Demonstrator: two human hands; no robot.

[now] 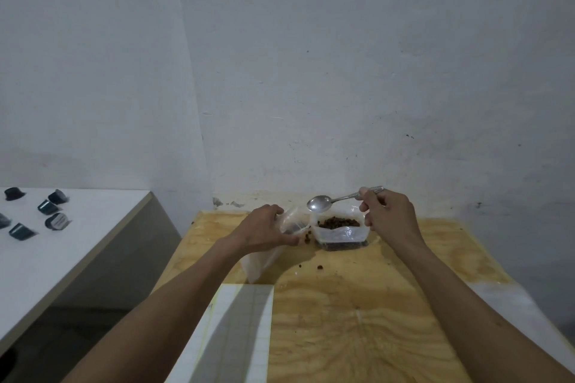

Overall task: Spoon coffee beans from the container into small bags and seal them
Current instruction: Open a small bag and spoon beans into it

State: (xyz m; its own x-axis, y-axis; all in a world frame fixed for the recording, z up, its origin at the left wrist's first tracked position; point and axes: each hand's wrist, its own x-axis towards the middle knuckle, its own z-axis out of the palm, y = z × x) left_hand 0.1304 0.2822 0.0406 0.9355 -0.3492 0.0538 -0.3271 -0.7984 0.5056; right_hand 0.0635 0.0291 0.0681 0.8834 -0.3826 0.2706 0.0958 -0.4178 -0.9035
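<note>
Head view: hands grip bag (289,222) and seemingly empty spoon (320,203).

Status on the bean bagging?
Left hand holds small bag open. Right hand grips spoon, bowl empty, above container. Loose beans on table.

No text is legible; the label on a dark capsule (57,221) is blurred.
</note>
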